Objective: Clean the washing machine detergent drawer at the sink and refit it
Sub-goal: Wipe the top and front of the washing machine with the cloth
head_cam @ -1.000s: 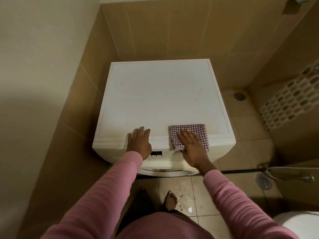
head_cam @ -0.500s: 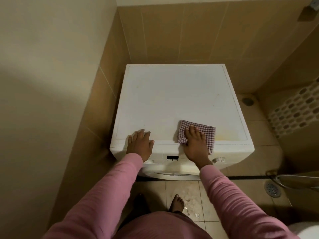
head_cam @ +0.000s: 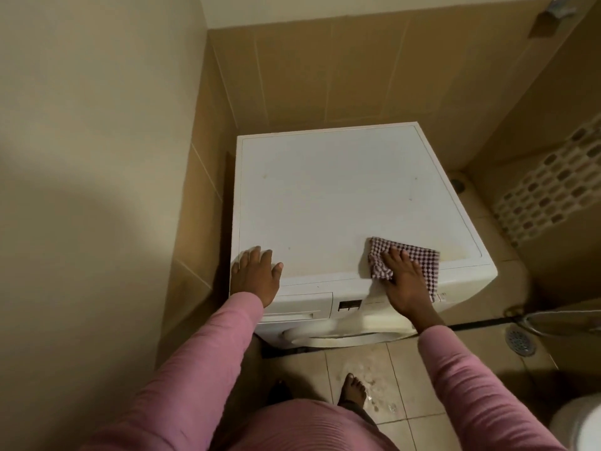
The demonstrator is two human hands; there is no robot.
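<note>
My right hand (head_cam: 403, 281) lies flat, fingers spread, pressing a checked cloth (head_cam: 419, 258) onto the front right of the washing machine (head_cam: 325, 196) top. My left hand (head_cam: 255, 271) rests open and empty at the front left corner. The detergent drawer (head_cam: 299, 304) sits closed just below that left hand, long axis across the front panel; the left is nearer.

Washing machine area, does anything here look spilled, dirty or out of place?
Yes, two things. The floor tiles just in front of the washing machine show wet, splashy marks near the bare foot. A yellowish stain sits on the machine's top near its front right corner, beside the checked cloth under the right hand.
</note>
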